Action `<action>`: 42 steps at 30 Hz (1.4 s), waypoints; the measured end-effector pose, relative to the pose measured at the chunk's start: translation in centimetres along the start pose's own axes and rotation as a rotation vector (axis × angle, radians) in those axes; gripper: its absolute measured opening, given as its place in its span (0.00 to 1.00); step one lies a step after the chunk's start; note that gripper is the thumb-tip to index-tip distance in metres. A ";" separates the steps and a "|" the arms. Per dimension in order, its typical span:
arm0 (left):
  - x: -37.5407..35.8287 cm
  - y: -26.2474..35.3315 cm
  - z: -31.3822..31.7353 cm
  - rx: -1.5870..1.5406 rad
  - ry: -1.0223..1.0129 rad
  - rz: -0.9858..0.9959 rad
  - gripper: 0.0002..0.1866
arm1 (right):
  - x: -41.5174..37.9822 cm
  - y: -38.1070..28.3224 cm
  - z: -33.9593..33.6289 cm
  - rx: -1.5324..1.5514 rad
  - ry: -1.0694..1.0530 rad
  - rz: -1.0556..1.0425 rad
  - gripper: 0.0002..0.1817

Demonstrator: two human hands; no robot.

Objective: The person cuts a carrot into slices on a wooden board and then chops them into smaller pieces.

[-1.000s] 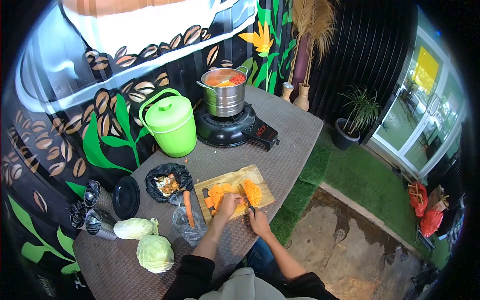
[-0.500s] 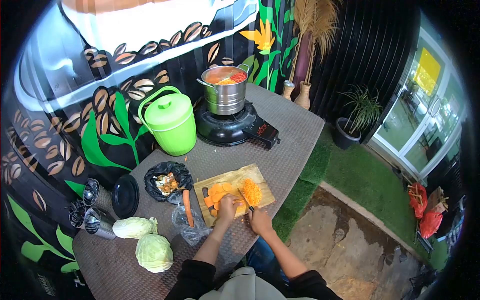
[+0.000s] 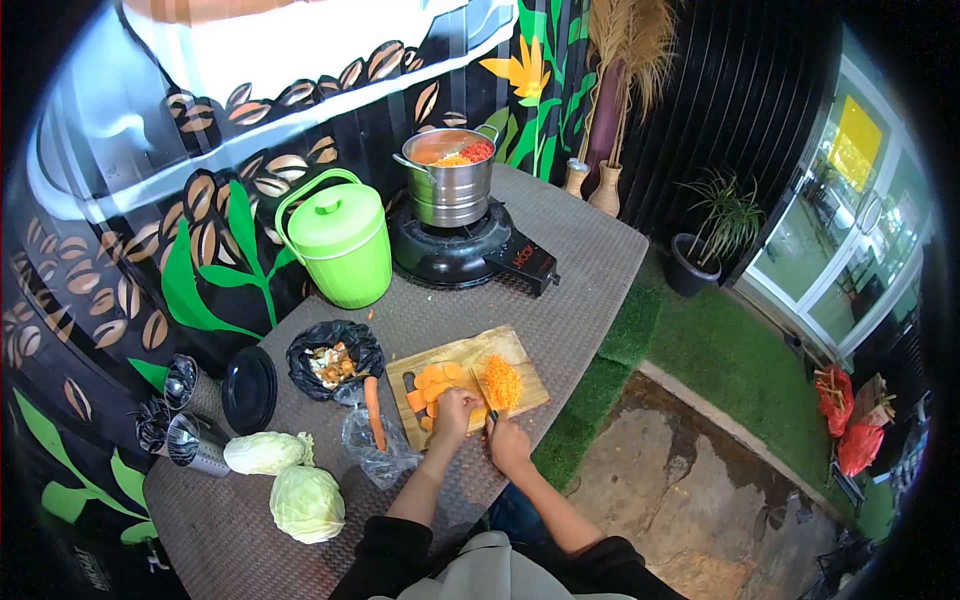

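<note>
A wooden cutting board (image 3: 515,346) lies near the table's front edge. Orange carrot slices (image 3: 437,377) rest on its left part, and a heap of finely chopped carrot (image 3: 501,384) is on its right part. My right hand (image 3: 509,443) is closed round the handle of a knife (image 3: 487,397), whose blade stands beside the heap. Just left of the blade, my left hand (image 3: 456,412) has its fingers bent together over the board; what they press on is too small to make out. A whole carrot (image 3: 374,413) lies left of the board on a clear plastic bag (image 3: 385,463).
Behind are a steel pot (image 3: 450,190) on a black stove (image 3: 450,252) and a green lidded bucket (image 3: 347,245). To the left are a black bag of peelings (image 3: 335,361), black plates (image 3: 249,390), cutlery holders (image 3: 198,444), a long cabbage (image 3: 268,453) and a round cabbage (image 3: 307,504).
My right hand has shifted slightly left with the knife, whose blade now stands a little nearer my left hand. My left hand has barely moved.
</note>
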State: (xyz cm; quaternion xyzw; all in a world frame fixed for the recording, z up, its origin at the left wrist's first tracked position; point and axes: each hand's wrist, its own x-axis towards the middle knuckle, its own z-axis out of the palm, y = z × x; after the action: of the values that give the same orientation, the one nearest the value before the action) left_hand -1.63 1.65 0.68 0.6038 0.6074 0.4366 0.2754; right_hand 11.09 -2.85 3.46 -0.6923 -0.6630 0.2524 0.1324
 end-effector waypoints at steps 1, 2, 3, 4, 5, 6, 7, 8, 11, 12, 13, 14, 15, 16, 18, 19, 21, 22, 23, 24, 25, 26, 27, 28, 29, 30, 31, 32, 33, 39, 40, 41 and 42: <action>0.0 -0.2 0.0 -0.007 -0.010 0.014 0.05 | 0.1 0.1 0.3 0.011 0.018 0.004 0.23; -0.1 -0.5 0.0 -0.007 -0.010 0.011 0.05 | 0.9 0.5 0.7 0.024 0.017 -0.014 0.23; -0.2 -0.5 0.0 0.048 -0.007 0.061 0.05 | 1.2 0.5 0.0 0.025 0.018 -0.012 0.23; -0.1 -0.6 0.0 0.102 -0.004 0.115 0.05 | 1.5 0.3 -1.0 0.017 -0.049 -0.036 0.24; 0.0 -0.7 0.1 0.103 -0.005 0.120 0.05 | 1.6 0.2 -1.9 0.010 -0.115 -0.062 0.24; -0.1 -0.7 0.2 0.126 0.021 0.169 0.05 | 1.5 0.2 -2.2 0.013 -0.110 -0.063 0.25; -0.1 -0.9 0.2 0.149 0.047 0.215 0.05 | 1.3 0.2 -1.7 0.014 -0.111 -0.065 0.25; -0.2 -1.0 0.3 0.150 0.049 0.215 0.05 | 0.9 0.3 -1.0 0.017 -0.064 -0.042 0.24; -0.4 0.5 -0.1 0.090 0.006 0.032 0.04 | -0.1 -0.4 0.5 0.026 -0.015 0.024 0.24; -0.1 0.0 0.1 0.053 -0.006 0.007 0.04 | -0.3 -0.6 0.6 0.037 -0.014 0.070 0.24; 0.2 -0.5 0.2 0.016 -0.017 -0.018 0.04 | -0.1 -0.5 0.4 0.036 -0.014 0.070 0.24; 0.2 -1.0 0.4 0.018 -0.017 -0.020 0.04 | 0.3 -0.4 0.0 0.048 -0.024 0.047 0.24; 0.2 -1.0 0.3 0.019 -0.019 -0.032 0.04 | 0.6 -0.2 -0.2 0.061 -0.033 0.026 0.25; 0.3 -0.9 0.3 0.019 -0.021 -0.041 0.04 | 1.0 0.2 -0.4 0.063 -0.031 0.028 0.25; 0.1 -0.5 0.0 0.042 -0.026 -0.031 0.05 | 1.6 0.8 -0.7 0.015 -0.090 -0.054 0.24; -0.2 -0.1 -0.4 0.065 -0.030 -0.025 0.05 | 1.4 0.7 -0.5 0.016 -0.092 -0.056 0.24; -0.6 0.4 -0.6 0.141 -0.015 0.017 0.05 | 0.7 0.5 0.1 0.002 -0.062 -0.029 0.24; -0.8 0.6 -0.5 0.213 -0.004 0.061 0.05 | 0.3 0.1 0.4 0.003 -0.062 -0.027 0.24; -0.8 0.7 -0.5 0.213 -0.006 0.062 0.05 | -0.2 -0.3 0.8 0.025 -0.023 0.014 0.24; -0.8 0.4 -0.3 0.256 0.000 0.080 0.06 | -0.6 -0.7 0.9 0.047 0.014 0.054 0.24; -0.8 0.0 -0.1 0.299 0.008 0.095 0.06 | -0.4 -0.8 0.7 0.047 0.012 0.053 0.24; -0.6 -0.5 -0.1 0.300 0.010 0.090 0.06 | 0.0 -0.9 0.4 0.051 0.016 0.042 0.24; -0.4 -0.8 -0.2 0.246 -0.003 0.061 0.06 | 0.3 -1.0 0.1 0.057 0.019 0.035 0.23; -0.1 -0.9 -0.3 0.192 -0.016 0.036 0.06 | 0.8 -0.6 -0.3 0.058 0.018 0.037 0.23; 0.1 -0.8 -0.2 0.192 -0.017 0.037 0.06 | 1.5 -0.1 -0.9 0.055 -0.038 -0.004 0.23; 0.3 -0.7 -0.2 0.228 -0.009 0.002 0.05 | 1.8 0.0 -1.3 0.052 -0.094 -0.046 0.23; 0.5 -0.7 -0.3 0.264 0.000 -0.033 0.05 | 1.7 -0.2 -1.3 0.052 -0.094 -0.049 0.23; 0.5 -0.7 -0.4 0.264 0.001 -0.032 0.05 | 1.3 -0.2 -1.4 0.037 -0.101 -0.051 0.23; 0.4 -0.7 -0.4 0.250 -0.014 -0.030 0.05 | 1.0 -0.2 -1.5 0.021 -0.107 -0.052 0.23; -0.2 -0.6 -0.3 0.300 -0.046 -0.015 0.05 | -0.9 -1.1 1.2 0.057 0.029 0.070 0.23; -0.4 -0.7 -0.3 0.307 -0.031 0.021 0.05 | -0.4 -0.8 0.9 0.061 0.010 0.054 0.24; -0.6 -0.8 -0.4 0.308 -0.031 0.021 0.05 | -0.2 -0.4 0.8 0.062 0.010 0.055 0.24; -0.7 -1.0 -0.4 0.308 -0.023 0.072 0.05 | 0.0 -0.1 0.4 0.062 0.005 0.000 0.24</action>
State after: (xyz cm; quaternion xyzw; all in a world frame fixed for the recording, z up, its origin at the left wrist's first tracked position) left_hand -2.41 1.03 -0.12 0.6651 0.6421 0.3410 0.1706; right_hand 10.81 -2.87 3.18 -0.6884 -0.6546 0.2710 0.1554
